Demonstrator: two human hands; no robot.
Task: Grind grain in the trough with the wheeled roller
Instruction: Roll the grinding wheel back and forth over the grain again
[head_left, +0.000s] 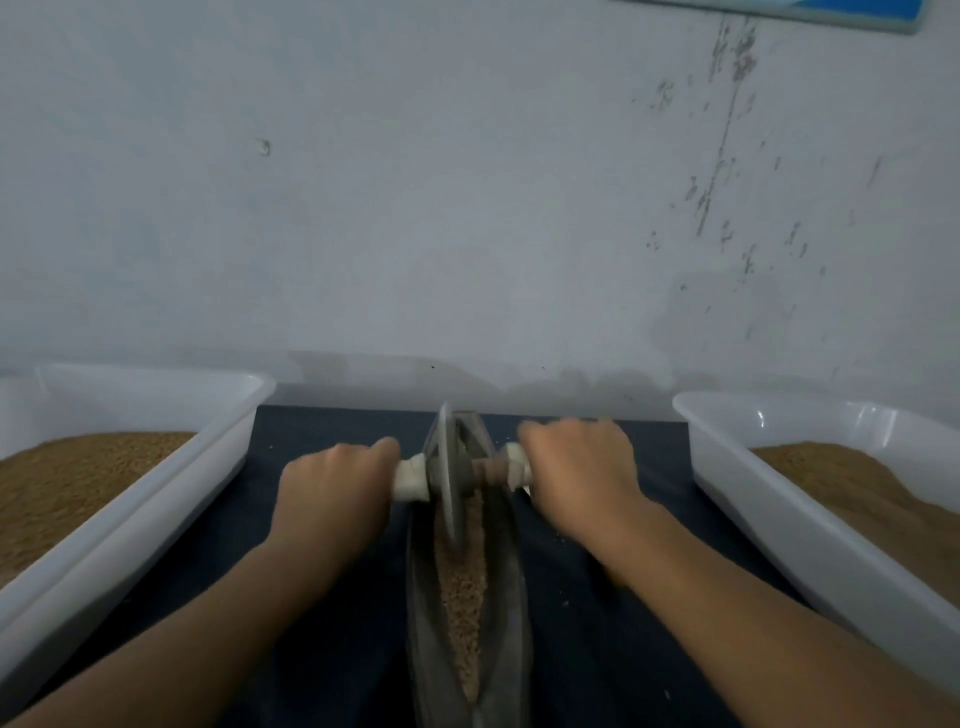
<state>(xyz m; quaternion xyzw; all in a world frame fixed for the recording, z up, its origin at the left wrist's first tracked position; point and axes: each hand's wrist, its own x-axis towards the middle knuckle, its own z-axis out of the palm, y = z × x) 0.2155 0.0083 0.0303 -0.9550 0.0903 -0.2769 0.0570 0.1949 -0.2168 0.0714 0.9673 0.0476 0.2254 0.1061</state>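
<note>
From the head view, the trough (470, 597) runs lengthwise away from the person, grain (462, 587) along its groove. The roller (448, 475) stands in its far half, axle crosswise. The left hand (335, 491) and right hand (579, 475) each clench a handle, equally near.

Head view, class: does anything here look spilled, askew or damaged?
A few pale specks lie scattered on the dark cloth just right of the trough, outside it: likely spilled grain. The wall is scuffed with dark marks at upper right. The wheeled roller sits in the trough as expected.
</note>
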